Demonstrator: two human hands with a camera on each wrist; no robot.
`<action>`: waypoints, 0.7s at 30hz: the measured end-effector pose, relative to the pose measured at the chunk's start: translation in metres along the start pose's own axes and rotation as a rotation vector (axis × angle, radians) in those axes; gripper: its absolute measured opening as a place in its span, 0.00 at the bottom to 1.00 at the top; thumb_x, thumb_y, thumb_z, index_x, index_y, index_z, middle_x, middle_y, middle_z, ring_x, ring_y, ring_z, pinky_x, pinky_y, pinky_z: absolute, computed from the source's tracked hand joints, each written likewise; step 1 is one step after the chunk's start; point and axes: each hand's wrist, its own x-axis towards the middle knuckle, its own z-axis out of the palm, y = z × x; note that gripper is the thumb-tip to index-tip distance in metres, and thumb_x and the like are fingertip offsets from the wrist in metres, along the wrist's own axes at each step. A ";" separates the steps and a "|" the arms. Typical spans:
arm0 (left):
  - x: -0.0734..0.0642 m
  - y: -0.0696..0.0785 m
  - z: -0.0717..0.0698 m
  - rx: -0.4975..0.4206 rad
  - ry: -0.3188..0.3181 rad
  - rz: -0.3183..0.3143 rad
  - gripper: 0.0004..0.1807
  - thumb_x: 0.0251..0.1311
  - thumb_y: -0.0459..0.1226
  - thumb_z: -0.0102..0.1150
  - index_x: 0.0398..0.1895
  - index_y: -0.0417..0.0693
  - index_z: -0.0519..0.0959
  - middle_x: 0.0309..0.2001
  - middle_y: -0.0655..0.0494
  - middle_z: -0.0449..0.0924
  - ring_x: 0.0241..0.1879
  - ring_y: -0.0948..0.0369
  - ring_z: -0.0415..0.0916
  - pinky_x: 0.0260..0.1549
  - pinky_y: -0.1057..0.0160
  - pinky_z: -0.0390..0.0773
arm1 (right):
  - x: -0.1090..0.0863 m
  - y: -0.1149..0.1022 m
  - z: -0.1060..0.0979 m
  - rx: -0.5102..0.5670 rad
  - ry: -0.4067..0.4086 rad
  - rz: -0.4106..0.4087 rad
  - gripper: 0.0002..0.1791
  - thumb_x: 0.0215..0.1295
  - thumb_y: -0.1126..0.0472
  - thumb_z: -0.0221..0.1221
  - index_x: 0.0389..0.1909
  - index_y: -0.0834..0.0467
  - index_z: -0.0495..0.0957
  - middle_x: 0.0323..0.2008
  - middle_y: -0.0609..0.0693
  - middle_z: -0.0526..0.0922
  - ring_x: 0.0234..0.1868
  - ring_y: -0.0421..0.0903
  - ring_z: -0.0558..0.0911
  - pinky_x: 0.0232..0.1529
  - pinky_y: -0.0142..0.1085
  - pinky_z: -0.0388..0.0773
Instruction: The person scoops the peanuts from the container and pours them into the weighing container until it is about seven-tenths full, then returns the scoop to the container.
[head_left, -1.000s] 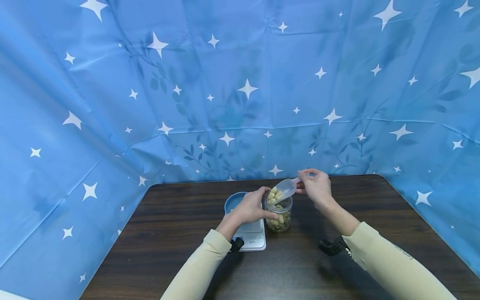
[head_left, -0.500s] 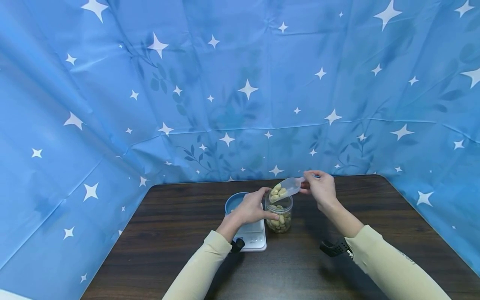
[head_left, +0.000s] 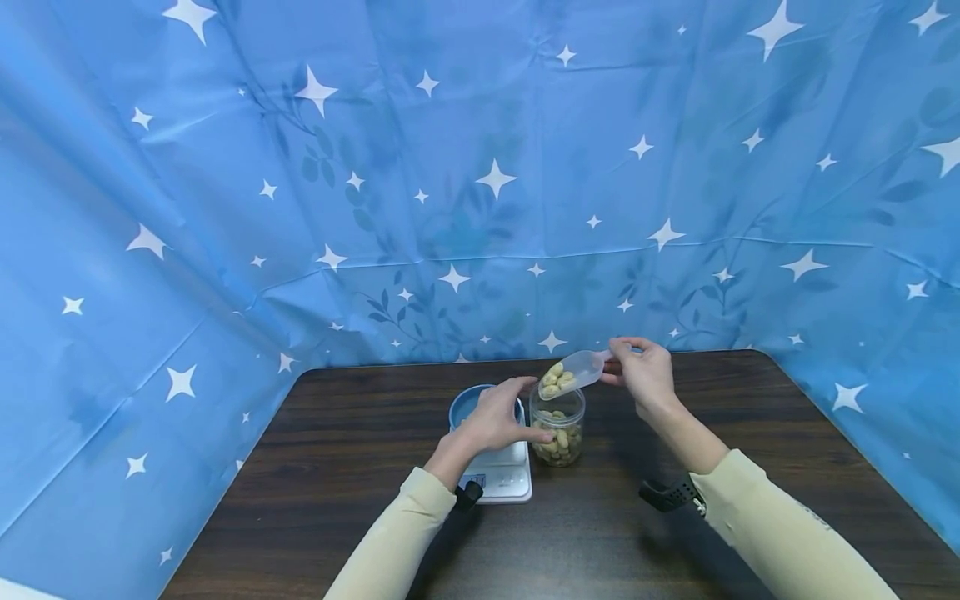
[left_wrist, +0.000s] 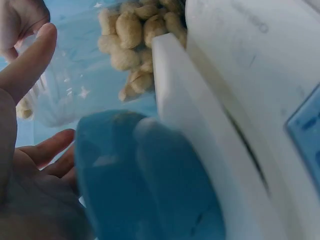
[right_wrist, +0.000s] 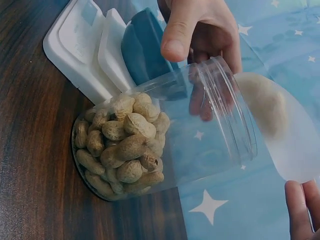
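My right hand (head_left: 645,375) pinches the handle of a translucent scoop (head_left: 587,367) holding several unshelled peanuts (head_left: 557,381). The scoop is tilted above the mouth of a clear jar (right_wrist: 200,135), which stands upright on the table, partly filled with peanuts (right_wrist: 130,145). Beside the jar is my left hand (head_left: 491,421), its thumb and fingers spread on either side of the jar's upper part. In the right wrist view its thumb looks lifted off the jar wall; whether its other fingers touch is unclear. A blue bowl (head_left: 463,405) sits on a white kitchen scale (head_left: 510,485), partly hidden by that hand.
The dark wooden table (head_left: 337,483) bears the scale and jar close together near its far side. A blue star-patterned curtain (head_left: 450,208) hangs behind the table. A dark strap (head_left: 667,496) is at the right wrist.
The scoop has risen slightly and shifted a little right, out of the jar's mouth. My left hand has eased slightly left, uncovering more of the scale's display.
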 end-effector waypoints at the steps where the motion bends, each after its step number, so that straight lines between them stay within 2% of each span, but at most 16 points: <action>1: -0.001 0.000 -0.002 -0.004 0.006 -0.002 0.52 0.54 0.56 0.77 0.77 0.47 0.64 0.71 0.52 0.70 0.69 0.54 0.67 0.71 0.42 0.55 | 0.000 0.000 0.000 -0.001 0.000 0.000 0.22 0.79 0.61 0.55 0.61 0.76 0.68 0.30 0.46 0.86 0.31 0.38 0.87 0.36 0.35 0.85; 7: -0.009 -0.008 -0.013 0.006 0.040 -0.026 0.51 0.53 0.55 0.77 0.76 0.48 0.65 0.73 0.51 0.67 0.72 0.52 0.62 0.72 0.40 0.50 | 0.001 0.002 0.000 -0.007 0.001 0.001 0.23 0.79 0.60 0.54 0.62 0.75 0.68 0.30 0.46 0.85 0.32 0.38 0.86 0.37 0.35 0.85; 14: -0.021 -0.025 -0.025 0.004 0.021 -0.077 0.53 0.52 0.53 0.79 0.78 0.48 0.63 0.75 0.47 0.60 0.73 0.48 0.58 0.71 0.36 0.47 | 0.000 0.002 0.004 -0.002 0.006 0.010 0.23 0.79 0.60 0.55 0.62 0.75 0.68 0.32 0.47 0.85 0.32 0.38 0.86 0.38 0.35 0.85; 18: -0.029 -0.034 -0.031 -0.017 0.004 -0.113 0.57 0.49 0.53 0.81 0.80 0.48 0.60 0.77 0.43 0.55 0.75 0.44 0.54 0.70 0.34 0.48 | 0.001 0.002 0.007 0.010 0.005 0.019 0.23 0.78 0.60 0.55 0.61 0.75 0.68 0.31 0.48 0.85 0.31 0.38 0.86 0.37 0.35 0.85; 21: -0.035 -0.038 -0.035 -0.035 -0.016 -0.153 0.60 0.47 0.54 0.82 0.81 0.49 0.58 0.78 0.43 0.52 0.75 0.41 0.52 0.68 0.34 0.54 | 0.001 0.002 0.009 0.024 -0.001 0.025 0.23 0.78 0.60 0.55 0.62 0.75 0.68 0.31 0.48 0.85 0.31 0.39 0.86 0.36 0.35 0.85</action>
